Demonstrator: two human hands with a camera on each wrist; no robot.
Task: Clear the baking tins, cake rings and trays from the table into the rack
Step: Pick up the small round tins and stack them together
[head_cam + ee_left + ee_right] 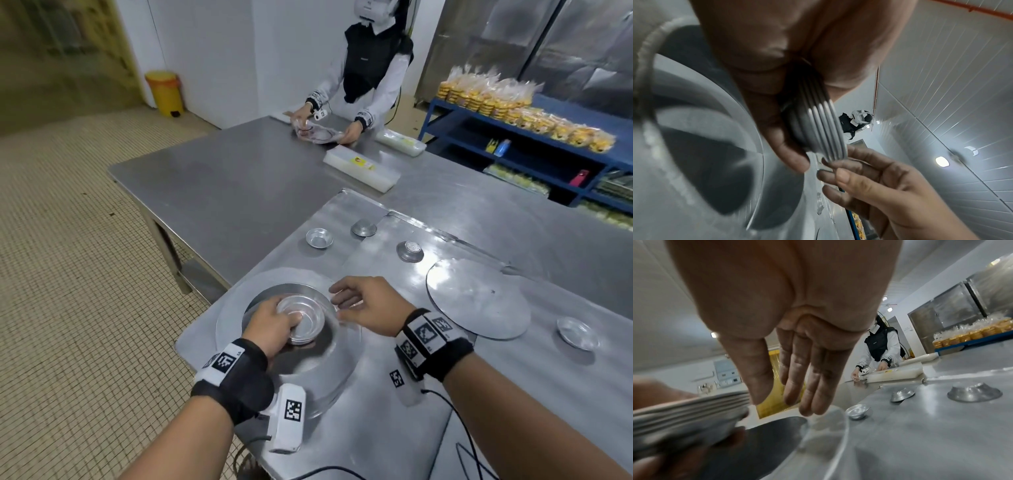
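Note:
My left hand (pixel 279 327) grips a stack of several small round tins (pixel 305 317), thumb inside the top one, just above a large round cake tin (pixel 308 366). The left wrist view shows the stack's rims (pixel 824 126) pinched between thumb and fingers. My right hand (pixel 346 301) hovers open at the stack's right edge, fingers straight (pixel 797 378); whether they touch the rims I cannot tell. Loose small tins lie farther off: one upright (pixel 319 237), two upside down (pixel 363 228) (pixel 410 251), one upright at right (pixel 577 333). A flat round disc (pixel 478 298) lies right of my hands.
Everything rests on flat metal trays (pixel 363 209) on a steel table (pixel 239 192). Across it a person (pixel 370 68) handles plastic packaging beside white boxes (pixel 361 168). A blue shelf (pixel 513 137) with bagged buns stands at right. Cables trail near my right forearm.

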